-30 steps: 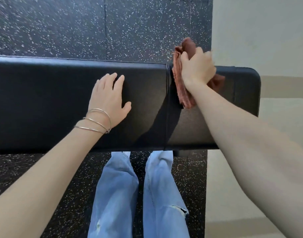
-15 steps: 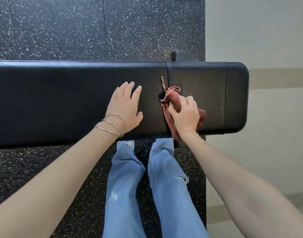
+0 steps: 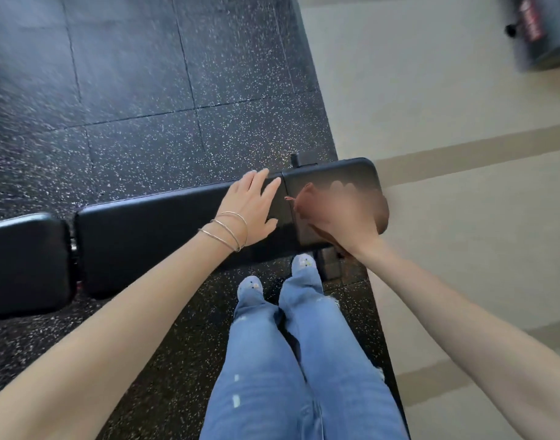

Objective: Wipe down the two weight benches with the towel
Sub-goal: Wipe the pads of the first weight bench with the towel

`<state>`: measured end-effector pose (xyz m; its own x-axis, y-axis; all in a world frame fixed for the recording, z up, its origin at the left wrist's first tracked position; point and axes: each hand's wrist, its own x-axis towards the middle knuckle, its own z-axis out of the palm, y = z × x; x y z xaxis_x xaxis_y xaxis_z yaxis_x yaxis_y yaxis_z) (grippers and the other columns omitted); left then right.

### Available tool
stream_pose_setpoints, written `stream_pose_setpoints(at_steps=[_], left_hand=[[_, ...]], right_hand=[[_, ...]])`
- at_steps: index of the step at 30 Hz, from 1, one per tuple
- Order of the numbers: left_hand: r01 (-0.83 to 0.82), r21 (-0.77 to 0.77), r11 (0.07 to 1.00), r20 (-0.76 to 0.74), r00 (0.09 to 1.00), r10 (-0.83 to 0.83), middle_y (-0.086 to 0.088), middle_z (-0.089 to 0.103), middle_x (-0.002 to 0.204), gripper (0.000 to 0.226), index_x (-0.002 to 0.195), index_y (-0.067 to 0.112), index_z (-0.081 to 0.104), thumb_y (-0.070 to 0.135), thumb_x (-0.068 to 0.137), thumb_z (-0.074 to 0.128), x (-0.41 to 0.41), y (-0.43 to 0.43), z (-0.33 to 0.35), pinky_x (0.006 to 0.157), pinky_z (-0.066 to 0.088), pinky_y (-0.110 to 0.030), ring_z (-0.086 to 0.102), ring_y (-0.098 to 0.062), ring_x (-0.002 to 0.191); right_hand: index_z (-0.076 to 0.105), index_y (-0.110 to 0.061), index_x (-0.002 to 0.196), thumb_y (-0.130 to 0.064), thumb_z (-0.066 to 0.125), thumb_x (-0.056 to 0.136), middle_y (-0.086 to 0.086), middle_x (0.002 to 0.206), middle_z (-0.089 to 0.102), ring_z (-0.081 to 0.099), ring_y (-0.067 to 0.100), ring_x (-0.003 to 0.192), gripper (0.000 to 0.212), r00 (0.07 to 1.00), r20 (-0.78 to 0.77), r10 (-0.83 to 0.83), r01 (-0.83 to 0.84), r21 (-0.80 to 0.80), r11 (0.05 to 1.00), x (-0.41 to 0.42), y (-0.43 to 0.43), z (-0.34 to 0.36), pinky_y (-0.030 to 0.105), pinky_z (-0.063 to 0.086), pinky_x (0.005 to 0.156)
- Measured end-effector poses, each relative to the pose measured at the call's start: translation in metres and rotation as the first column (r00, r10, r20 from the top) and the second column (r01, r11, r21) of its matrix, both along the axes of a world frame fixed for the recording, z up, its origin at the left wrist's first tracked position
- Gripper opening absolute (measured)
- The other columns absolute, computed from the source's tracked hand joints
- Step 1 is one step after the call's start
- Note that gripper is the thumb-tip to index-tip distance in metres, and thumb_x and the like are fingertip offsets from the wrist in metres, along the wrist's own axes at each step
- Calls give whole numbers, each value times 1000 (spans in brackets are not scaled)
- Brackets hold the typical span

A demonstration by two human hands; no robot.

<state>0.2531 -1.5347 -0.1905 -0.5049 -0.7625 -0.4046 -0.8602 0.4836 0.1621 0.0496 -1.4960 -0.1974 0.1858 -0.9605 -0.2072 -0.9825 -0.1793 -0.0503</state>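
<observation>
A black padded weight bench (image 3: 151,230) runs across the view from left to right. My left hand (image 3: 253,208) lies flat and open on its long pad beside the seam. My right hand (image 3: 345,217) is blurred with motion on the short end pad (image 3: 345,173), closed on a reddish-brown towel (image 3: 304,201) that shows at the hand's left edge. A separate black pad (image 3: 21,265) sits at the far left, apart from the long one by a gap.
Black speckled rubber floor tiles (image 3: 145,90) lie beyond and under the bench. Beige floor (image 3: 462,154) with a darker stripe lies to the right. A dark piece of equipment (image 3: 542,33) stands at the top right. My jeans-clad legs (image 3: 288,360) stand close to the bench's near side.
The view has pulled back and tilted, so more of the bench and floor shows. My right hand has swept the towel rightward over the end pad. My left hand stays flat near the seam.
</observation>
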Motion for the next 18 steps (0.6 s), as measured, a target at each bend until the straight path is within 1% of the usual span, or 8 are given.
stream_pose_setpoints(at_steps=[2, 5, 7, 12, 16, 18], left_hand=[[25, -44, 999, -9, 1000, -25, -13, 13, 155, 77, 148, 15, 12, 45, 88, 49, -3, -1, 27, 113, 22, -43, 13, -32, 141], [61, -100, 993, -2, 998, -61, -12, 10, 156, 77, 149, 17, 10, 46, 89, 48, -5, -2, 60, 114, 20, -43, 11, -32, 143], [84, -135, 987, 5, 996, -84, -12, 9, 156, 76, 149, 17, 9, 46, 89, 47, -6, -2, 78, 115, 18, -43, 10, -32, 143], [71, -203, 977, 28, 997, -67, -10, 10, 156, 76, 148, 19, 10, 50, 89, 45, -18, 1, 104, 115, 19, -44, 10, -32, 143], [52, -209, 977, 49, 998, -43, -10, 10, 156, 77, 149, 19, 10, 52, 88, 45, -45, 13, 114, 114, 20, -45, 9, -32, 143], [43, -213, 976, 52, 998, -32, -10, 9, 156, 78, 149, 20, 9, 54, 88, 45, -67, 22, 117, 114, 20, -45, 9, -31, 143]], right_hand=[[59, -8, 105, -42, 70, 78, 16, 103, 53, 49, 35, 92, 45, 1000, -14, -1, 1, -15, 1000, 2, 0, 30, 42, 42, 71], [57, -8, 106, -32, 72, 76, 16, 109, 52, 49, 36, 96, 41, 999, -37, 14, -15, -29, 999, 0, 0, 67, 43, 43, 73], [57, -9, 106, -29, 72, 75, 16, 109, 53, 49, 35, 97, 40, 999, -34, 19, -20, -44, 999, -8, 0, 87, 42, 43, 75], [59, -11, 108, -34, 72, 73, 14, 106, 52, 48, 34, 97, 43, 1000, 18, -16, 18, -118, 993, -41, -1, 123, 41, 42, 76], [59, -12, 110, -35, 72, 73, 15, 110, 50, 46, 34, 99, 46, 997, 52, -53, 59, -127, 990, -78, 3, 140, 41, 44, 75], [58, -13, 110, -36, 72, 73, 14, 112, 49, 45, 34, 100, 46, 997, 62, -45, 53, -129, 990, -99, 7, 142, 40, 45, 75]])
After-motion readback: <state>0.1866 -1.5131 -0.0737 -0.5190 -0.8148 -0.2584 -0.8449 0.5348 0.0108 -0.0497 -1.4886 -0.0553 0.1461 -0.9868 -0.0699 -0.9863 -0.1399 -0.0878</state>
